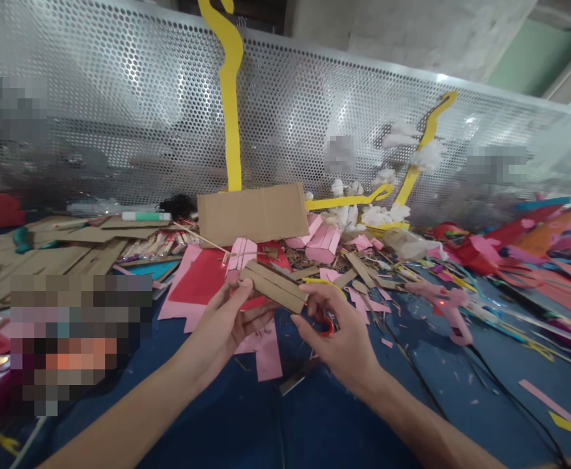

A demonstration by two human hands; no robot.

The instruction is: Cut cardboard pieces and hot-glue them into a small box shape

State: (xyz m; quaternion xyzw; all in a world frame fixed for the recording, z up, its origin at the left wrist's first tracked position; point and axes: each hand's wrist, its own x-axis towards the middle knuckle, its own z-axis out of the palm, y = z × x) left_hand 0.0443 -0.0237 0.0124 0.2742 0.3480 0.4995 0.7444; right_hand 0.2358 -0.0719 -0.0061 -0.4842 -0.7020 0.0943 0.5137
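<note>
A small rectangular piece of brown cardboard (274, 287) with a lengthwise crease is held up over the table. My left hand (231, 319) is closed on its left end, thumb on top and fingers underneath. At the right end, my right hand (338, 326) has its fingertips on the edge, with its thumb close to the lower corner. Behind the cardboard lie red paper (192, 277) and a folded pink paper block (241, 255). Just beyond my right hand, a red-orange ring-shaped handle (331, 324) shows in part. Below the hands is a cutter-like blade (299, 376).
A pink glue gun (444, 306) with its cord lies at right. A cardboard box (253, 213) with a tall yellow strip (230, 111) stands behind, before a perforated metal panel (295, 104). Cardboard sheets (70, 257) are stacked at left. Paper scraps litter the blue table (207, 423).
</note>
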